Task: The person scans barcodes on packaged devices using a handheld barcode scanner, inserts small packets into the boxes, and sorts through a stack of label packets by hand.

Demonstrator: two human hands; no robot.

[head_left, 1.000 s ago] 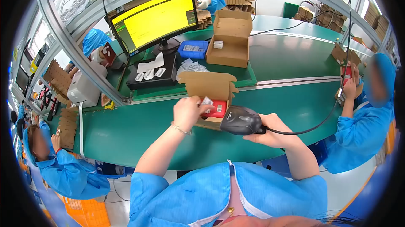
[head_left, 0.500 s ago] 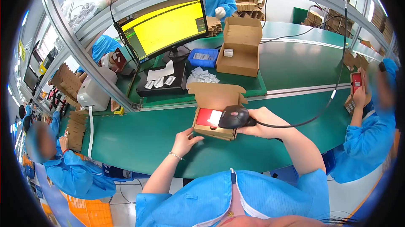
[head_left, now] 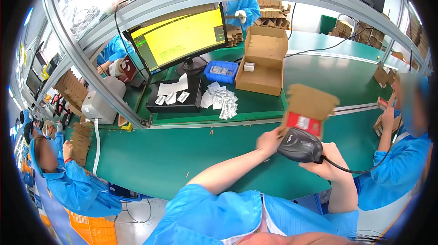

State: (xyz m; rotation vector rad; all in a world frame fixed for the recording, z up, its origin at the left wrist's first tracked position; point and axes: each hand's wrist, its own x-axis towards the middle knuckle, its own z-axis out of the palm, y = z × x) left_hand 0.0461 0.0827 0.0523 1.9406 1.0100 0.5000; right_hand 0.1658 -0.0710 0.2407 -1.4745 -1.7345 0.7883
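Note:
My right hand (head_left: 326, 162) is wrapped round a black handheld scanner (head_left: 299, 145), whose cable runs off to the right. Just behind the scanner is an open cardboard box (head_left: 312, 101) with its lid raised and a red item (head_left: 303, 123) with a white label inside. My left hand (head_left: 269, 141) is at the box's left side, fingers against the cardboard and partly hidden behind the box and scanner. The scanner covers the box's lower front.
Behind the green table (head_left: 219, 163) are a monitor (head_left: 180, 35), a black box (head_left: 175, 94), scattered small packets (head_left: 223, 99), a blue bin (head_left: 221, 72) and another open carton (head_left: 260, 78). Co-workers sit at left (head_left: 77, 190) and right (head_left: 388, 167); another person's gloved hand (head_left: 241, 15) is at the back.
The box has moved right, with my left hand now at its side. My right hand and the scanner have also moved right. The scattered packets have spread forward.

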